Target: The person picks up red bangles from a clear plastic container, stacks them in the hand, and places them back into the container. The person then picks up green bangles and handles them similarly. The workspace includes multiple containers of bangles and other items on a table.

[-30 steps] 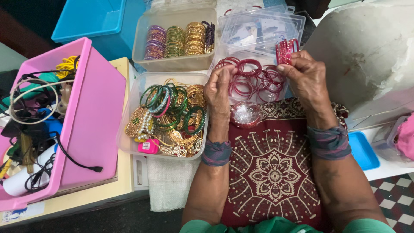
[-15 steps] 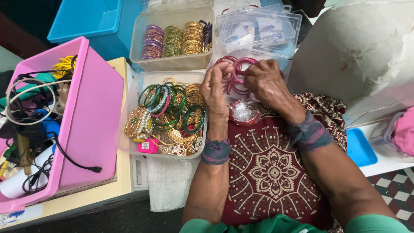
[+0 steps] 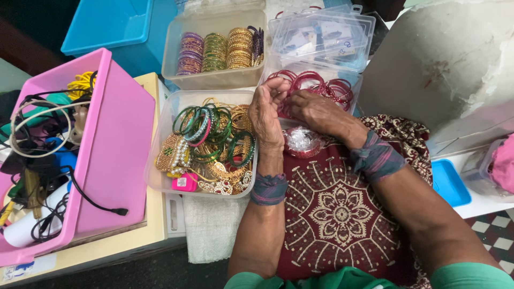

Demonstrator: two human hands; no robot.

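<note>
Cluttered with tubs, the worktop (image 3: 155,235) is holding everything within arm's reach of the person, whose lap is draped with a maroon patterned cloth (image 3: 334,208). Both hands are meeting over a clear plastic box (image 3: 357,88) where the red bangles (image 3: 332,88) are lying loose. The left hand (image 3: 267,115) is curling its fingers around a few of those bangles at the near-left corner of the box; its grip looks closed on them, though the exact count is hidden. The right hand (image 3: 316,109) is lying just beside it, fingertips pressing in toward the same bangles; whether it is pinching one or only touching, I cannot tell.

To my eye, the two hands are gathering or aligning loose rings into a set. A next move would call for keeping the rings squared together so none slips back among the others.

Left of the hands, a clear tub of mixed green and gold bangles (image 3: 209,142) is sitting touching a tub of stacked bangle sets (image 3: 217,51). A pink bin of cables (image 3: 112,144) is standing farther left, and a small wrapped bundle (image 3: 302,140) is resting on the cloth below the hands.
</note>
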